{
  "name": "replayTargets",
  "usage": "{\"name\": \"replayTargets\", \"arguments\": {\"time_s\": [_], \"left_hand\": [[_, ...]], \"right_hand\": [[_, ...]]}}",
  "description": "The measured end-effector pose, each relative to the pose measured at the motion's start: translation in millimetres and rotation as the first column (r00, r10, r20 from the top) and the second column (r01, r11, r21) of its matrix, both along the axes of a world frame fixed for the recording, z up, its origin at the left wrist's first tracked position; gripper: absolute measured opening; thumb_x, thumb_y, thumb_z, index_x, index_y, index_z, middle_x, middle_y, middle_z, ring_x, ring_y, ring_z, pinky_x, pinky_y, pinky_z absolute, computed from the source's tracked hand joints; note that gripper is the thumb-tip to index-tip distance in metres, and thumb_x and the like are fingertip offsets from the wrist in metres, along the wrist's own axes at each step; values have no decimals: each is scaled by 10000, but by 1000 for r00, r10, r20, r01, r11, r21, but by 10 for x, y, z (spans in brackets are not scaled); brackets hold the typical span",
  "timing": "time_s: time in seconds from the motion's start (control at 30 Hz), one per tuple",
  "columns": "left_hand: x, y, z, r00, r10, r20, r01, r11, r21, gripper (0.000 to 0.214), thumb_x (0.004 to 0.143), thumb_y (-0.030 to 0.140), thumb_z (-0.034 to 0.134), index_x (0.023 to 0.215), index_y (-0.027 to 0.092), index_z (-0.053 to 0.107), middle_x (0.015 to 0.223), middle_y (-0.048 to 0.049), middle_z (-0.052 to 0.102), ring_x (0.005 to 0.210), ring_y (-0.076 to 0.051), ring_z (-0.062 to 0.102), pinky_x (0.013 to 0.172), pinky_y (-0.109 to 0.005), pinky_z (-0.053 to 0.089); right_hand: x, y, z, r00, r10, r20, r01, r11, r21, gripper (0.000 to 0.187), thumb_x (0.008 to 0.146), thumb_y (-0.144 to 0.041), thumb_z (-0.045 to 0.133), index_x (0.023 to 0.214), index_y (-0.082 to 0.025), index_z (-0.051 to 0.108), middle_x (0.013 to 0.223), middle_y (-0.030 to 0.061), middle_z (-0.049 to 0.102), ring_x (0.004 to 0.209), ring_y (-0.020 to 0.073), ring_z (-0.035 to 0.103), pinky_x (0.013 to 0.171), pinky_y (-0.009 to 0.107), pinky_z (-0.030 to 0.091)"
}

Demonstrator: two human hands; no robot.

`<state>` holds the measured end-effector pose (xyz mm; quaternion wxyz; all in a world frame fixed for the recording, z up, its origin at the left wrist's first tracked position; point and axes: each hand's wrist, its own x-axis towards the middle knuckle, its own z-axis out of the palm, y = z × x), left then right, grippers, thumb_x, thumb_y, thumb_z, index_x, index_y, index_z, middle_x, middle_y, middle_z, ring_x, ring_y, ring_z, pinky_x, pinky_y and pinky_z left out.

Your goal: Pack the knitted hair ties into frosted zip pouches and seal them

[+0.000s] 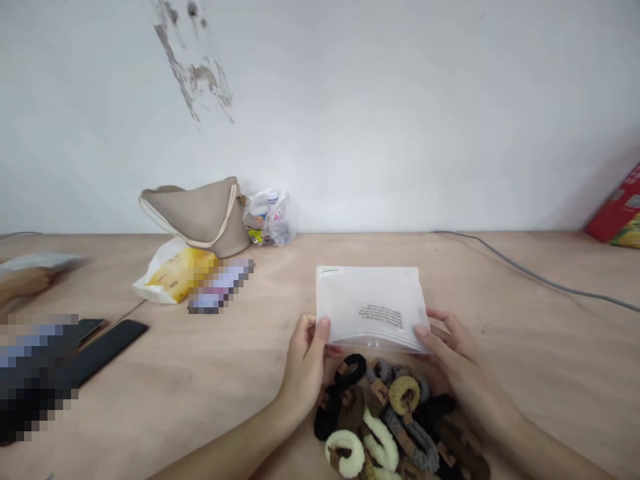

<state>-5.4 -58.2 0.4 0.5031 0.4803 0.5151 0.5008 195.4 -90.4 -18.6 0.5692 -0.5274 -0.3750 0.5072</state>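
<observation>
Between my two hands is a white translucent plastic zip bag [370, 300] with small dark print, its zip edge towards me. My left hand [310, 353] pinches the bag's left near corner, thumb on top. On the right near corner, my right hand [453, 343] grips in the same way, its fingers partly behind the plastic. Just below the bag lies a pile of fuzzy hair ties in black, brown, grey, tan and cream; a cream hair tie [356, 455] and a tan hair tie [404, 378] are among them. Most carry small brown tags.
At the back left stand a beige bag [200, 210], a clear plastic bag of items [270, 217] and a yellow-white packet [175, 270]. A black phone-like slab [110, 353] lies left. Another person's hand [27, 283] shows at far left. A grey cable [530, 270] and red box [615, 210] are right.
</observation>
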Motion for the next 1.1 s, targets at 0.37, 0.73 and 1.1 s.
{"name": "replayTargets", "arguments": {"time_s": [0.37,0.73,1.1], "left_hand": [[-66,113,-65,968,118,-223,-64,970,234,266,650,315,728,816,181,569,770,3,580,721,-150,543,672,-242,439],[-4,242,-42,872,95,-480,186,844,504,180,816,204,539,709,172,681,683,-33,659,668,-163,599,639,-263,451],[-54,261,-101,847,139,-512,194,817,542,163,837,224,553,753,181,687,751,-37,663,759,-174,601,711,-295,477]], "right_hand": [[96,90,-47,914,-94,394,64,994,88,509,729,-499,626,1128,-187,588,743,25,677,711,214,648,644,323,506],[159,184,-58,762,-172,624,-2,963,268,313,809,-462,499,931,-239,682,968,55,717,892,266,661,782,370,506],[255,94,-40,755,35,655,-193,966,170,390,862,-467,476,1178,-239,498,799,10,711,773,199,675,677,308,535]]}}
